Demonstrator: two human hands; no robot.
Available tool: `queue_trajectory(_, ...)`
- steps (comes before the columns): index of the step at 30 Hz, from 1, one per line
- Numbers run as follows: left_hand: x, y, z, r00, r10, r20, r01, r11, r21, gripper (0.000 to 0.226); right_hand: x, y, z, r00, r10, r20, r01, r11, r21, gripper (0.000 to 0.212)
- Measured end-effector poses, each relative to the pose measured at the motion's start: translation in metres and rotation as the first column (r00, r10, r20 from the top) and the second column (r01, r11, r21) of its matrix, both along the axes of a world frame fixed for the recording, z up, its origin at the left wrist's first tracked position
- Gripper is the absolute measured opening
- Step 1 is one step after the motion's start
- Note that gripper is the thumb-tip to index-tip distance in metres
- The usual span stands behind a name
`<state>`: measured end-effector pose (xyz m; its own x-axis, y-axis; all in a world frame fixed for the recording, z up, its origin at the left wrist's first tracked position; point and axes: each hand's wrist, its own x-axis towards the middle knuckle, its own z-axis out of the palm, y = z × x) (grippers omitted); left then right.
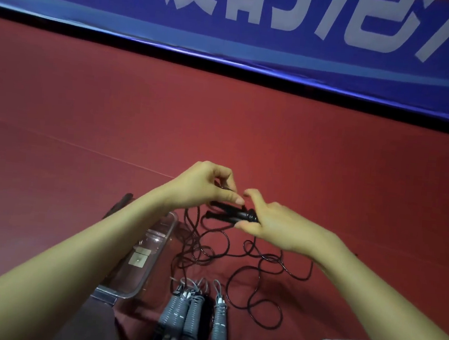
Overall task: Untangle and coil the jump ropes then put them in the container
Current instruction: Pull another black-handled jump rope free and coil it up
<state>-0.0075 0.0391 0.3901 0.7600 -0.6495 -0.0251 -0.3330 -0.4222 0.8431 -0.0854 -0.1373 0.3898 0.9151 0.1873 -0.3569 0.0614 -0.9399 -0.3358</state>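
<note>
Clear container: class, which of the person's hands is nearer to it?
Left. The left hand pinches the black jump rope just beyond the clear container's far end; the right hand grips the same rope farther to the right.

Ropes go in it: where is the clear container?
Head view, lower left of centre: the clear container sits on the red floor beneath the left forearm, beside the grey coiled ropes.

Tangled black rope (pixel 226 255), clear container (pixel 138 260)

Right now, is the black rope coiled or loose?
Loose. The black rope sprawls in irregular loops on the red floor; only its handles are gathered, in the right hand.
</note>
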Motion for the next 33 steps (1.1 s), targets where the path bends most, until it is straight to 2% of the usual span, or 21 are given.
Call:
queue_trajectory(3, -0.009, -0.009, 0.001, 0.99, 0.094, 0.106, -0.091, 0.995, -0.04, 0.017, 0.007, -0.013, 0.003, 0.987, -0.065, 0.149, 0.068, 0.998, -0.016, 0.059)
queue_trajectory(5, -0.012, -0.011, 0.005, 0.99, 0.129, 0.064, -0.125, 0.99, -0.069, 0.016, 0.009, -0.02, 0.006, 0.968, -0.094, 0.234, 0.093, 0.996, 0.014, 0.058)
queue_trajectory(7, -0.013, -0.014, 0.007, 0.974, 0.111, -0.2, -0.14, 0.981, -0.134, 0.018, 0.009, -0.023, 0.007, 0.948, -0.107, 0.299, 0.104, 0.994, 0.026, 0.058)
queue_trajectory(10, -0.02, -0.018, 0.008, 0.825, 0.002, -0.566, -0.138, 0.971, -0.198, 0.03, 0.009, -0.022, 0.003, 0.922, -0.107, 0.373, 0.117, 0.993, -0.004, 0.061)
queue_trajectory(13, -0.021, -0.016, 0.007, 0.7, -0.037, -0.714, -0.194, 0.952, -0.239, 0.017, 0.011, -0.022, 0.005, 0.895, -0.12, 0.43, 0.127, 0.992, 0.011, 0.067)
queue_trajectory(14, -0.021, -0.015, 0.006, 0.721, -0.025, -0.692, -0.211, 0.944, -0.254, 0.013, 0.011, -0.021, 0.006, 0.894, -0.116, 0.433, 0.124, 0.992, 0.01, 0.07)
queue_trajectory(15, -0.02, -0.014, 0.004, 0.809, 0.01, -0.588, -0.194, 0.948, -0.251, 0.008, 0.012, -0.02, 0.006, 0.897, -0.106, 0.428, 0.119, 0.993, -0.005, 0.072)
queue_trajectory(16, -0.021, -0.014, 0.003, 0.911, 0.063, -0.408, -0.162, 0.963, -0.214, 0.004, 0.012, -0.018, 0.005, 0.903, -0.091, 0.419, 0.115, 0.993, -0.033, 0.073)
queue_trajectory(17, -0.023, -0.015, 0.0, 0.977, 0.112, -0.181, -0.142, 0.977, -0.16, 0.006, 0.012, -0.017, 0.003, 0.911, -0.074, 0.406, 0.112, 0.991, -0.07, 0.074)
queue_trajectory(18, -0.026, -0.018, -0.004, 0.987, 0.149, 0.065, -0.141, 0.983, -0.115, 0.007, 0.013, -0.016, 0.0, 0.917, -0.058, 0.396, 0.11, 0.988, -0.11, 0.074)
queue_trajectory(19, -0.029, -0.019, -0.008, 0.942, 0.164, 0.293, -0.144, 0.986, -0.089, 0.009, 0.013, -0.015, -0.003, 0.92, -0.045, 0.388, 0.108, 0.984, -0.142, 0.073)
queue_trajectory(20, -0.032, -0.02, -0.012, 0.846, 0.16, 0.508, -0.152, 0.987, -0.057, 0.013, 0.014, -0.015, -0.007, 0.924, -0.032, 0.382, 0.104, 0.98, -0.168, 0.071)
queue_trajectory(22, -0.034, -0.019, -0.018, 0.596, 0.08, 0.799, -0.186, 0.982, 0.041, 0.02, 0.015, -0.013, -0.011, 0.924, -0.02, 0.381, 0.105, 0.973, -0.205, 0.069)
queue_trajectory(25, -0.029, -0.019, -0.02, 0.346, 0.008, 0.938, -0.176, 0.983, 0.056, 0.016, 0.018, -0.01, -0.009, 0.903, -0.054, 0.426, 0.153, 0.967, -0.202, 0.068)
queue_trajectory(27, -0.024, -0.019, -0.02, 0.274, 0.028, 0.961, -0.143, 0.99, 0.012, 0.014, 0.018, -0.01, -0.005, 0.89, -0.099, 0.446, 0.181, 0.973, -0.145, 0.068)
queue_trajectory(28, -0.026, -0.019, -0.019, 0.319, 0.057, 0.946, -0.135, 0.991, -0.015, 0.015, 0.018, -0.011, -0.003, 0.88, -0.127, 0.458, 0.197, 0.975, -0.107, 0.067)
queue_trajectory(29, -0.03, -0.02, -0.018, 0.435, 0.118, 0.893, -0.133, 0.989, -0.066, 0.019, 0.017, -0.012, -0.001, 0.867, -0.161, 0.472, 0.214, 0.975, -0.062, 0.067)
queue_trajectory(30, -0.035, -0.021, -0.014, 0.616, 0.204, 0.761, -0.148, 0.979, -0.142, 0.022, 0.016, -0.013, 0.0, 0.853, -0.197, 0.484, 0.231, 0.973, -0.012, 0.065)
queue_trajectory(31, -0.039, -0.024, -0.01, 0.802, 0.279, 0.527, -0.181, 0.956, -0.231, 0.021, 0.015, -0.014, 0.001, 0.841, -0.235, 0.487, 0.245, 0.969, 0.045, 0.063)
queue_trajectory(32, -0.039, -0.026, -0.009, 0.93, 0.295, 0.218, -0.223, 0.927, -0.302, 0.018, 0.014, -0.014, 0.001, 0.834, -0.271, 0.481, 0.248, 0.962, 0.111, 0.06)
queue_trajectory(33, -0.038, -0.026, -0.007, 0.962, 0.261, -0.085, -0.274, 0.897, -0.346, 0.014, 0.014, -0.013, 0.001, 0.832, -0.299, 0.468, 0.238, 0.953, 0.187, 0.057)
